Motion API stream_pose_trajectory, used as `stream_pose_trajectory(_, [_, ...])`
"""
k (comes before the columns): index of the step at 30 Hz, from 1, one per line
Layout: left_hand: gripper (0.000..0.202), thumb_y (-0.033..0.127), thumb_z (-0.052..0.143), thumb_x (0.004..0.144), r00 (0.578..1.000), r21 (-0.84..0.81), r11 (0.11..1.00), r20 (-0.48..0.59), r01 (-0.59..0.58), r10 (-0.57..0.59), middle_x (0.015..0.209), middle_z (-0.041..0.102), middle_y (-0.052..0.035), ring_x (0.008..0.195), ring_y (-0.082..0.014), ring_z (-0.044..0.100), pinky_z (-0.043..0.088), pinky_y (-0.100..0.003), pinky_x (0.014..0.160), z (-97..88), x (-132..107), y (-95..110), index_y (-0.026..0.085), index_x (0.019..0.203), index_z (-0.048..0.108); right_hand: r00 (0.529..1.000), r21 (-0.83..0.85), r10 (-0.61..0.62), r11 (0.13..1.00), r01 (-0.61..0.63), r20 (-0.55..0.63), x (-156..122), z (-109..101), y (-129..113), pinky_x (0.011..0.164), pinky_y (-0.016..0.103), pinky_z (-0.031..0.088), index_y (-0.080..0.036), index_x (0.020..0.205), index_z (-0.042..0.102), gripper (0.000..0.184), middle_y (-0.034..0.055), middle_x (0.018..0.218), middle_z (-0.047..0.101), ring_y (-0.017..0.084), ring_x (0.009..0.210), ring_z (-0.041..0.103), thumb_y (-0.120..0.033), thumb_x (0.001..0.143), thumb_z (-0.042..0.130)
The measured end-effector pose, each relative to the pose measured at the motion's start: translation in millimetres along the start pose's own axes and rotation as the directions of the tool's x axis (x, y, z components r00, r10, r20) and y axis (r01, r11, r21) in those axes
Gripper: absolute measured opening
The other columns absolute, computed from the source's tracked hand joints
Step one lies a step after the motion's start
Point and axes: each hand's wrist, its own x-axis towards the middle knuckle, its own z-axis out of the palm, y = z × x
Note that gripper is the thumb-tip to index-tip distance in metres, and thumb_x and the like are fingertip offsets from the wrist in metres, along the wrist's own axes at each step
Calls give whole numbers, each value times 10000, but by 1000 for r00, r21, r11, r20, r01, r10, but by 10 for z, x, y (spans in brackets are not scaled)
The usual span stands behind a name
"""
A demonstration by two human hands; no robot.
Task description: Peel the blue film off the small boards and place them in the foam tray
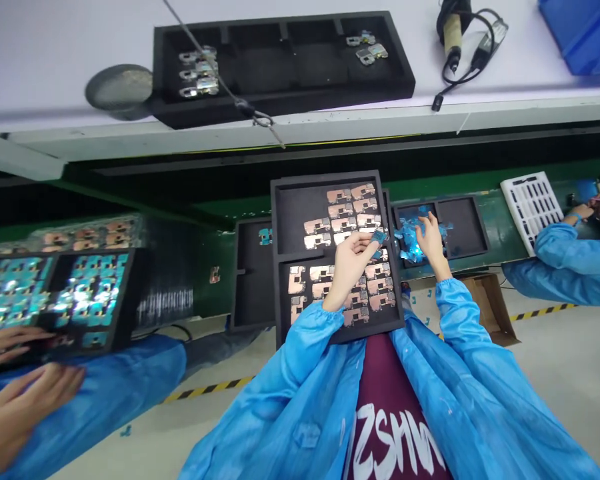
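My left hand is closed, thumb and fingertips pinching a small blue-faced circuit board above the right side of a black tray. Rows of copper-coloured boards lie in that tray's two compartments under and around the hand. My right hand is over a heap of shiny blue film pieces in a second black tray. Its fingers are spread, and I see nothing held between them; whether the fingertips touch the heap I cannot tell.
Another black tray sits partly under mine. At left, a co-worker's hands are by a tray of teal boards. A long tray and a corded tool lie on the shelf. At right, another person works beside a white slotted tray.
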Motion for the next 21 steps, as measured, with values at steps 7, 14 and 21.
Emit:
stream_pose_trajectory(7, [204,352,836,837,999,65,997,37,-34,32,892,775,-59,835,-203,735,616,-303,756,46,-112,37,187,946,787,962,468,-269,857,216,48,-579,-369,-894,654,284,536,-239,1180,762,327,33,1038,780,175,836,705,-511,998,767])
stream_pose_trajectory(14, [187,372,849,878,996,173,981,37,-88,83,957,806,-61,874,-224,752,611,-302,727,-18,-285,201,206,962,823,960,537,-265,825,175,94,-786,-346,-1165,685,304,559,-218,951,761,302,18,911,773,179,799,696,-510,1022,738])
stream_pose_trajectory(21, [219,422,878,870,990,116,987,-81,-110,119,873,781,-44,813,-214,734,614,-322,762,-53,-386,171,209,881,826,918,418,-386,822,387,-91,-943,-331,-1316,704,321,613,-228,1085,769,216,58,1026,768,181,826,710,-385,1109,622])
